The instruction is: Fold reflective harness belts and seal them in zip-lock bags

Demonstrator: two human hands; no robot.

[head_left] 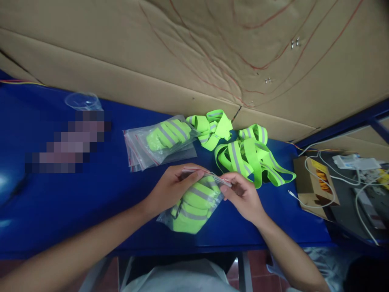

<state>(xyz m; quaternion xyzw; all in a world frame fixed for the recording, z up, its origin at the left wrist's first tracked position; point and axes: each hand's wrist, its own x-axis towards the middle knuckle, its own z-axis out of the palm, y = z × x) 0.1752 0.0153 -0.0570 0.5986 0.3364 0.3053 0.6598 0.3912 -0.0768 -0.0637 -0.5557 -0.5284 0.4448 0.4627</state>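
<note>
A clear zip bag [194,207] holds folded neon-green strap with grey reflective stripes, near the front of the blue table. My left hand [174,184] pinches its red-lined top edge at the left, thumb on top. At the right end of that edge, my right hand [241,194] grips the bag between thumb and fingers. Behind my left hand lie flat clear bags [136,152] and another filled bag [168,134]. Loose green straps sit in a bundle [214,127] at the back, with a larger tangle [249,158] behind my right hand.
A clear plastic cup [82,100] lies at the back left, beside a blurred-out patch. Cardboard [152,52] lines the back of the blue table [121,109]. At the right are an open carton [306,184] with orange items, white cables [361,202] and a dark surface.
</note>
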